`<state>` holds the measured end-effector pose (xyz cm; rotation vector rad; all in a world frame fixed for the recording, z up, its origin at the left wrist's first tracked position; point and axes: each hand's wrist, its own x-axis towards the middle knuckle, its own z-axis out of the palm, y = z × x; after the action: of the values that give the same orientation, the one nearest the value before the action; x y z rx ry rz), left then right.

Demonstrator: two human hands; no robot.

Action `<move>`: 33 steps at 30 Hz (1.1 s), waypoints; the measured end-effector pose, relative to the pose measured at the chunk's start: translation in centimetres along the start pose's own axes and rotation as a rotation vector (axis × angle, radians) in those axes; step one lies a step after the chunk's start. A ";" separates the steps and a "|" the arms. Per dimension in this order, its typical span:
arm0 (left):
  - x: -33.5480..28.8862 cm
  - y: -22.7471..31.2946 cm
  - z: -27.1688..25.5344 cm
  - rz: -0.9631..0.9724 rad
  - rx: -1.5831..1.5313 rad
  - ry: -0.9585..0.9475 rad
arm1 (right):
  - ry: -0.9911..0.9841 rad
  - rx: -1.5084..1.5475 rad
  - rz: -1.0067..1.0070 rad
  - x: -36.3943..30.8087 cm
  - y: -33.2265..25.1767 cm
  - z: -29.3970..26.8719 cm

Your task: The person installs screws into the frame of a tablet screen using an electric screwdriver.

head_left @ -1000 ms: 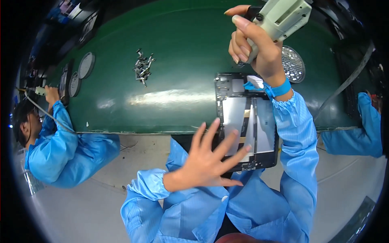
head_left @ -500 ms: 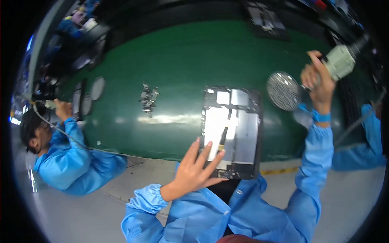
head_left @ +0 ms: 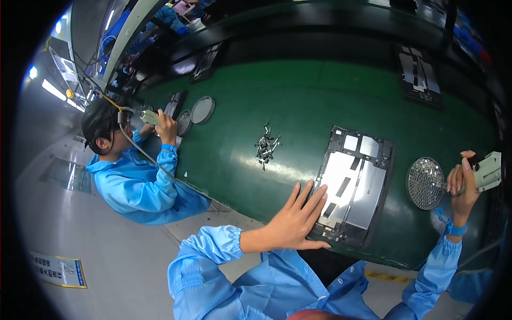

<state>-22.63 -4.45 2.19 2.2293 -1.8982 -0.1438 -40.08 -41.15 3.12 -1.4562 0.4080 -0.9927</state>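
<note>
On the green table in front of me lies an opened tablet (head_left: pixel 368 181), its inside up, with silvery battery panels and black strips. My left hand (head_left: pixel 296 218) rests on its lower left edge, fingers stretched out and holding nothing. To the right, my right hand (head_left: pixel 463 184) is wrapped round an electric screwdriver (head_left: pixel 487 172) with a pale green body. The tool's tip points toward a round dish (head_left: pixel 425 183) of small shiny pieces, just left of that hand. Whether the tip touches them I cannot tell.
Left of the tablet is a loose pile of small metal parts (head_left: pixel 266 146). A co-worker (head_left: pixel 141 176) in blue sits at the left, holding a similar screwdriver, near two round dishes (head_left: pixel 202 110). Another opened device (head_left: pixel 418 77) lies at the far right.
The view has swung left, so the table's things appear farther right and tilted. My left hand stays on the tablet; my right hand remains beside the dish with the screwdriver.
</note>
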 end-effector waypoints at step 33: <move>35.9 -15.0 -1.1 -0.067 -0.042 0.512 | 0.323 0.223 -0.129 -0.4 -2.3 -5.0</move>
<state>-1.97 -37.46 2.09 2.0460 -1.5292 0.3417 -44.88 -43.54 4.48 -1.1344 0.4247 -1.3409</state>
